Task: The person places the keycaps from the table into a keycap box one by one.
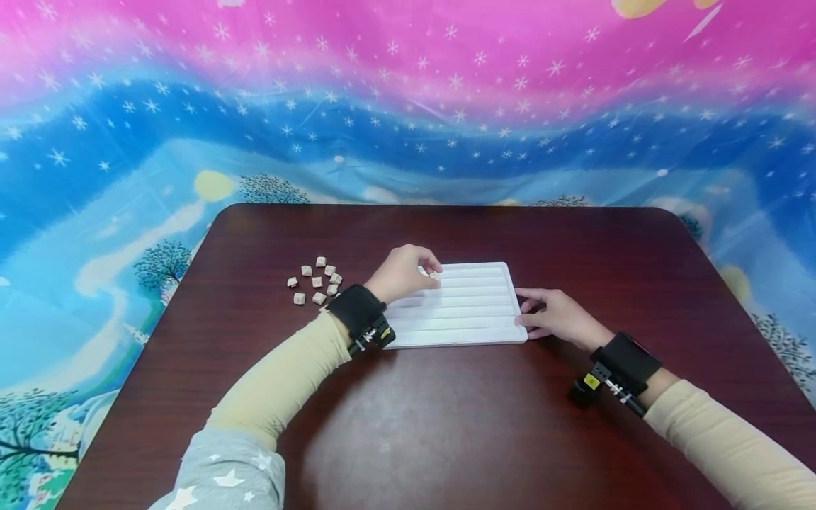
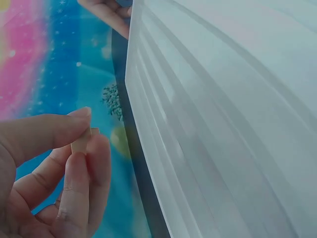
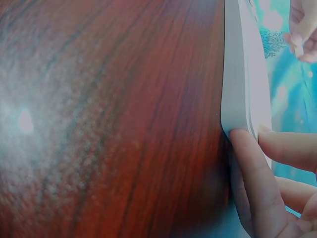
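My left hand (image 1: 408, 273) is over the upper left part of a white ribbed tray (image 1: 474, 334). Between its thumb and fingertips it pinches a small beige block (image 2: 80, 144), mostly covered by the fingers. Long parallel ridges run across the tray, which lies flat on the table. At the tray's right side, my right hand (image 1: 561, 315) grips the edge near the front corner. Its thumb and fingers (image 3: 255, 168) meet the rim there in the right wrist view.
Several small beige blocks (image 1: 316, 282) lie scattered on the dark wooden table (image 1: 408, 425), left of the tray. My left forearm passes close to them. Behind the table hangs a colourful cloth (image 1: 408, 106) with snowflakes and trees.
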Motion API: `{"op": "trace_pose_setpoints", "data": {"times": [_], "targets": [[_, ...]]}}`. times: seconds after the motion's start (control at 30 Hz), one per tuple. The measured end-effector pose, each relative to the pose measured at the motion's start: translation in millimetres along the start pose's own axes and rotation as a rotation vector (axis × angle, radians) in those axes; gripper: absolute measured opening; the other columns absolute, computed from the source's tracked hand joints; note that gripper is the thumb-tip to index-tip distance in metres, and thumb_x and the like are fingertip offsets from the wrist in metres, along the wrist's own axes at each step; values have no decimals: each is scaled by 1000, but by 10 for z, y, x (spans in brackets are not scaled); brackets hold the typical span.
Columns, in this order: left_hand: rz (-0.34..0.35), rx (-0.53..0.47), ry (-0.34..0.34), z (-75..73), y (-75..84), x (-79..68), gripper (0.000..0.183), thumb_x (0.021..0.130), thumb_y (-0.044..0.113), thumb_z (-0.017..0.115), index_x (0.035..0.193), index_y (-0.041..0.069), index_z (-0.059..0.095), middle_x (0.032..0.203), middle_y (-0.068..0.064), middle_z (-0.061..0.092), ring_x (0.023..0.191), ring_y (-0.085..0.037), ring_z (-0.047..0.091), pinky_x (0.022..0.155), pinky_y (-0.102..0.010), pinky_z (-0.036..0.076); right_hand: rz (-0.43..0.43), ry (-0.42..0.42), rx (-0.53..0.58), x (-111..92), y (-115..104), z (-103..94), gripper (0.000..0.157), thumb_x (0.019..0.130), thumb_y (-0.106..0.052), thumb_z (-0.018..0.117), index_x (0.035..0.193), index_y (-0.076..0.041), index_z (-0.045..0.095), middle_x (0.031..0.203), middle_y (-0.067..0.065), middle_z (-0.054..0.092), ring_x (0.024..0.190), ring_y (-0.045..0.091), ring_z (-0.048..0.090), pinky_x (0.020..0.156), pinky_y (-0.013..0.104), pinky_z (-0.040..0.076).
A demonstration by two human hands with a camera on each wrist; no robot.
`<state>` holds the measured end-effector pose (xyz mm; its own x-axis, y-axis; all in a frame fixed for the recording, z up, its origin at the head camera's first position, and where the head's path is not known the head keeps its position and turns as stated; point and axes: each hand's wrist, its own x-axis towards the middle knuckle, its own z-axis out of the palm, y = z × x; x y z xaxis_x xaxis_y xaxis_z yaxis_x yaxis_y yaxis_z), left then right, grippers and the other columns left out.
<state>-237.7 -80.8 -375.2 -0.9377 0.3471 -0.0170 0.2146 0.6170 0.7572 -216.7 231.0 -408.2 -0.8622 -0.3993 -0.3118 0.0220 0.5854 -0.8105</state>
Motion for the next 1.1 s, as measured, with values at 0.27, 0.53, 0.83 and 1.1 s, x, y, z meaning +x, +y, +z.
{"op": "trace_pose_setpoints", "data": {"times": [0.27,0.53,0.83,1.1], "targets": [[-20,2,-34,135,138,141,21,87,5,82,106,1,76,91,-5,69,88,-20,64,74,-27,48,6,4,2,1,24,-22,69,96,-3,70,154,10,34,111,23,58,86,25,68,73,34,60],[-16,39,-53,272,190,238,21,86,3,82,106,2,76,96,-6,71,95,-21,62,83,-29,49,10,6,2,2,23,-33,69,96,-2,70,154,10,34,110,23,57,86,25,67,73,35,61],[-31,52,-79,382,241,320,19,90,2,76,109,3,78,102,-8,74,99,-22,64,83,-29,50,20,4,4,8,10,-18,69,96,-3,70,153,10,35,110,23,57,86,25,67,73,35,61],[-15,73,-80,489,289,398,18,88,2,78,106,4,79,94,-5,71,91,-18,62,79,-25,48,0,-3,14,13,10,2,69,95,-4,71,152,12,35,110,23,59,85,23,67,73,34,61]]}}
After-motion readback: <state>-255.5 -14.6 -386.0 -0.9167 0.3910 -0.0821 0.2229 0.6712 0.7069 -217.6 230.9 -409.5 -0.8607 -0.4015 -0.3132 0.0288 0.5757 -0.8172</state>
